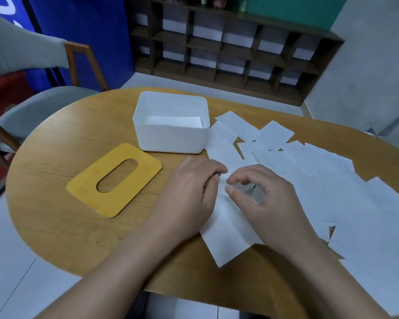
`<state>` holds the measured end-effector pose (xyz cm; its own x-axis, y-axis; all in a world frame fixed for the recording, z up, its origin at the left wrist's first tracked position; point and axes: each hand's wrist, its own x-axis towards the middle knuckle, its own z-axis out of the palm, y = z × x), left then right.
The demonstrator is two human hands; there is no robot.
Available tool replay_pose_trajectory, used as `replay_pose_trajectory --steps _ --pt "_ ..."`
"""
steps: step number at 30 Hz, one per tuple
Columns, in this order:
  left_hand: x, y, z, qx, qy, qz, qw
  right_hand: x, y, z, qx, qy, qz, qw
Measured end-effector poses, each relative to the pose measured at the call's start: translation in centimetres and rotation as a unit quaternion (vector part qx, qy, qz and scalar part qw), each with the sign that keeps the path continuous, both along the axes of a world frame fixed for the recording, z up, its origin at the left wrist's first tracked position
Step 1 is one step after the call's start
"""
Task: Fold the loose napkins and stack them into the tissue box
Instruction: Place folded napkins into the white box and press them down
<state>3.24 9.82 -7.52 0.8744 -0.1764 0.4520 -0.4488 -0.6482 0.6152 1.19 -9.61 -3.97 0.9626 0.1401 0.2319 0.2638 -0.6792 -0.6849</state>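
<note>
A white napkin (226,236) lies on the wooden table in front of me, running from between my hands down to the near edge. My left hand (189,192) pinches its upper part with curled fingers. My right hand (263,196) pinches the same napkin close by, thumb and forefinger together. Several loose white napkins (332,180) spread over the right half of the table. The open white tissue box (171,137) stands beyond my hands with folded napkins (175,122) inside. Its yellow lid (101,194) with an oval slot lies flat to the left.
The oval wooden table (55,180) carries everything. A grey chair (32,107) with a wooden frame stands at the left. A dark cubby shelf (235,49) lines the far wall. More napkins (378,261) reach the table's right front edge.
</note>
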Motion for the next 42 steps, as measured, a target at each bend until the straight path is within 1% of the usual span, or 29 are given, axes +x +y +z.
replay_pose_trajectory --steps 2,5,7,8,11,15,17,18,20,21,23,24,26,27,28,29,31,33,34,36,38,40,42 --pt "-0.1 0.2 -0.8 -0.002 0.026 0.005 1.0 -1.5 -0.7 -1.1 -0.029 0.001 0.017 0.999" --pt "0.0 0.7 -1.6 -0.027 0.051 0.012 0.998 -3.4 -1.4 -2.4 -0.135 0.034 0.102 0.985" --pt "-0.1 0.9 -1.8 -0.037 0.059 0.014 0.997 -4.1 -1.5 -3.0 -0.171 0.059 0.145 0.973" --pt "-0.1 0.9 -1.8 -0.035 0.06 0.013 0.998 -4.3 -1.5 -3.2 -0.179 0.06 0.153 0.97" --pt "-0.1 0.7 -2.2 -0.027 0.055 0.01 0.998 -4.3 -1.6 -3.4 -0.184 0.019 0.166 0.969" --pt "-0.1 0.0 -2.3 -0.048 0.061 -0.01 0.997 -4.3 -1.4 -3.6 -0.166 -0.026 0.177 0.97" --pt "-0.3 -0.3 -1.8 -0.084 0.09 -0.041 0.992 -4.4 -1.6 -3.3 -0.108 -0.016 0.151 0.983" --pt "-0.4 -0.4 -1.5 -0.118 0.118 -0.066 0.984 -4.3 -1.8 -2.9 -0.058 -0.005 0.131 0.99" --pt "-0.5 -0.7 -0.8 -0.205 0.179 -0.123 0.954 -4.0 -2.4 -1.9 0.066 0.016 0.087 0.994" --pt "-0.5 -0.8 -0.5 -0.253 0.211 -0.143 0.933 -3.8 -2.6 -1.4 0.133 0.027 0.062 0.989" --pt "-0.4 -0.8 -0.2 -0.328 0.26 -0.167 0.893 -3.3 -3.1 -0.9 0.256 0.054 0.008 0.965" --pt "-0.4 -0.8 -0.2 -0.333 0.266 -0.178 0.887 -3.1 -3.3 -0.9 0.318 0.073 -0.015 0.945" --pt "-0.5 -0.9 -0.1 -0.296 0.258 -0.182 0.901 -2.7 -3.6 -0.9 0.439 0.12 -0.045 0.889" --pt "-0.7 -0.9 0.0 -0.29 0.259 -0.178 0.904 -2.6 -3.8 -0.8 0.483 0.139 -0.047 0.863" --pt "-0.8 -1.0 0.0 -0.301 0.262 -0.172 0.901 -2.4 -4.0 -0.7 0.508 0.155 -0.044 0.846" --pt "-1.0 -1.2 0.1 -0.319 0.266 -0.165 0.895 -2.3 -4.2 -0.6 0.517 0.171 -0.038 0.838" --pt "-1.4 -1.5 0.4 -0.35 0.272 -0.143 0.885 -2.2 -4.7 -0.2 0.51 0.193 -0.024 0.838" --pt "-1.5 -1.7 0.8 -0.342 0.282 -0.137 0.886 -2.1 -5.5 0.1 0.478 0.192 -0.012 0.857" --pt "-1.6 -1.6 1.0 -0.319 0.286 -0.141 0.893 -2.1 -5.7 0.4 0.451 0.185 -0.012 0.873" --pt "-1.7 -1.3 1.1 -0.242 0.299 -0.155 0.91 -2.1 -6.1 0.5 0.357 0.163 -0.024 0.919" --pt "-2.0 -1.4 1.1 -0.171 0.308 -0.163 0.922 -2.2 -6.4 0.0 0.228 0.126 -0.026 0.965" --pt "-2.2 -1.4 0.9 -0.121 0.289 -0.154 0.937 -2.3 -6.8 -0.9 0.123 0.103 -0.012 0.987" --pt "-2.2 -1.4 0.6 -0.081 0.274 -0.133 0.949 -2.4 -7.0 -1.6 0.045 0.104 0.002 0.994"
